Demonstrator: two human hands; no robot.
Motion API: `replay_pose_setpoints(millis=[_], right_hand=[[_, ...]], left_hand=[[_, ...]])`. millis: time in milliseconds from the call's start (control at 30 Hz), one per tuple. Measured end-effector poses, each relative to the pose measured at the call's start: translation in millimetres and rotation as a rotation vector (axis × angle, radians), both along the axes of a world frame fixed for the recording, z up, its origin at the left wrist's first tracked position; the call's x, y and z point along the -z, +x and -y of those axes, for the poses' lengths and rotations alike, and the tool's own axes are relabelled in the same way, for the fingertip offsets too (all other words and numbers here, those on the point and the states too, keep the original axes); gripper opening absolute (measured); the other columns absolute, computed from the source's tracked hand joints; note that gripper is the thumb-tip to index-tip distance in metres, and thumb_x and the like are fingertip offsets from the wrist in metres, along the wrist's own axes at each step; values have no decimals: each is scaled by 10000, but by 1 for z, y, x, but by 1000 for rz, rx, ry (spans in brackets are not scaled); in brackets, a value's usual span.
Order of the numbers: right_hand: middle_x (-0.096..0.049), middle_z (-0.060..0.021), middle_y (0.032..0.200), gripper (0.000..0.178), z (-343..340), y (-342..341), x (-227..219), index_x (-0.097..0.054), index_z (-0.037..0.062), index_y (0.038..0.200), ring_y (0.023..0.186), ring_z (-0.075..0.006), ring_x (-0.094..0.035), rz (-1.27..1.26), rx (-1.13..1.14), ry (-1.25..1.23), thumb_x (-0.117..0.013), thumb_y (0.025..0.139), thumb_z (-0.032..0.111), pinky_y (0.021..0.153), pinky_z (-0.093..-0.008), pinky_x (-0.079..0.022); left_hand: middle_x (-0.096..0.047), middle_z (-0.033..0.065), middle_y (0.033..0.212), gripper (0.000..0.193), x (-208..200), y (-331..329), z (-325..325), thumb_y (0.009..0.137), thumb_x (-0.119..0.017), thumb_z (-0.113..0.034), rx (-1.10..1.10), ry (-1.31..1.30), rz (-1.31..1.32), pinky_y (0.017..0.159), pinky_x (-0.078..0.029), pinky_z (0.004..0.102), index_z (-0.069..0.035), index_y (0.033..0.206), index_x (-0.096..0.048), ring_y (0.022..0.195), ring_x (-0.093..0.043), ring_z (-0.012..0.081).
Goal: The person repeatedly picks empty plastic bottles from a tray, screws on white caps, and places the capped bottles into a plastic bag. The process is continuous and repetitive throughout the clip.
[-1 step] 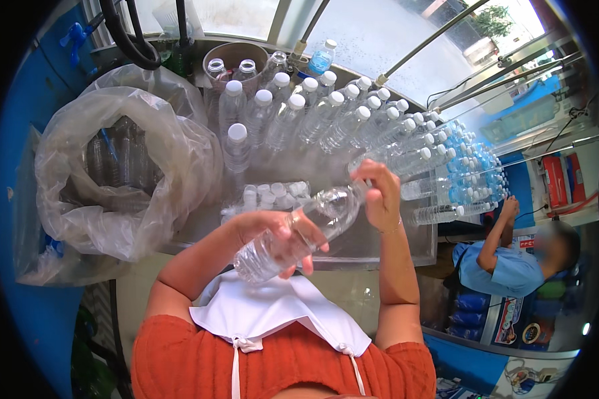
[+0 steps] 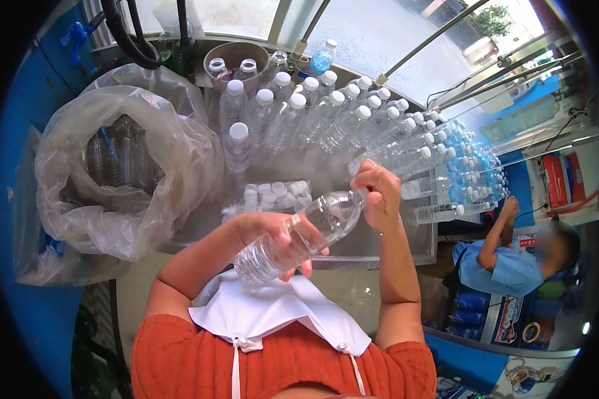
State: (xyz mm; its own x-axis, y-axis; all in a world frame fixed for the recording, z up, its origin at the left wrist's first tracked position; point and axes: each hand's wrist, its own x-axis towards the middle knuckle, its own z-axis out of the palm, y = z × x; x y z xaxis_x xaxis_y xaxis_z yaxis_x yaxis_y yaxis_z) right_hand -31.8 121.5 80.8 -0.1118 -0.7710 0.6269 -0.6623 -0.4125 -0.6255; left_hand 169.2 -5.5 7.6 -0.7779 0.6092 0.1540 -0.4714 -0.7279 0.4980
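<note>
A clear plastic bottle (image 2: 339,211) is held tilted above the near edge of the metal table, its neck up to the right and its base down to the left. My left hand (image 2: 283,234) wraps around its body. Closed fingers of my right hand (image 2: 379,194) grip the neck end, hiding the mouth and any cap on it. Just beyond the bottle lies a cluster of loose white caps (image 2: 279,194). Behind that stand rows of clear bottles with white caps (image 2: 286,123).
On the left, a large translucent plastic bag (image 2: 60,179) gapes around several bottles. A brown bucket (image 2: 236,52) holding uncapped bottles stands at the back. Blue-labelled bottles (image 2: 469,166) crowd the right, where a person in a blue shirt (image 2: 506,266) reaches toward them. The metal table (image 2: 399,246) ends beside my right forearm.
</note>
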Motion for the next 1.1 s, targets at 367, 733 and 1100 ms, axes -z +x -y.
replay_pose_setpoints(millis=[367,733,1100], right_hand=[[-479,-54,617,351,15,-4,70,-546,35,799,570,-128,-503,377,445,892,-465,998,313,535,-281,-403],[-613,-126,782,52,-34,55,153,-628,41,889,712,-301,-636,-14,296,539,-636,837,46,660,-379,-512],[-607,-121,864,92,-46,73,172,-644,70,915,736,-325,-627,-248,517,499,-646,826,48,643,-419,-517]], left_hand=[[-683,222,918,589,-18,-2,-1,620,-805,-229,-595,-2057,-144,790,-538,429,14,1085,-537,908,-677,372],[-530,206,1168,864,78,-112,17,597,-880,-342,-1523,-1743,-45,920,-449,403,23,1282,-500,1076,-530,371],[-537,234,1129,681,85,-138,12,709,-808,-123,-1476,-1883,18,945,-442,443,56,1265,-458,1099,-526,403]])
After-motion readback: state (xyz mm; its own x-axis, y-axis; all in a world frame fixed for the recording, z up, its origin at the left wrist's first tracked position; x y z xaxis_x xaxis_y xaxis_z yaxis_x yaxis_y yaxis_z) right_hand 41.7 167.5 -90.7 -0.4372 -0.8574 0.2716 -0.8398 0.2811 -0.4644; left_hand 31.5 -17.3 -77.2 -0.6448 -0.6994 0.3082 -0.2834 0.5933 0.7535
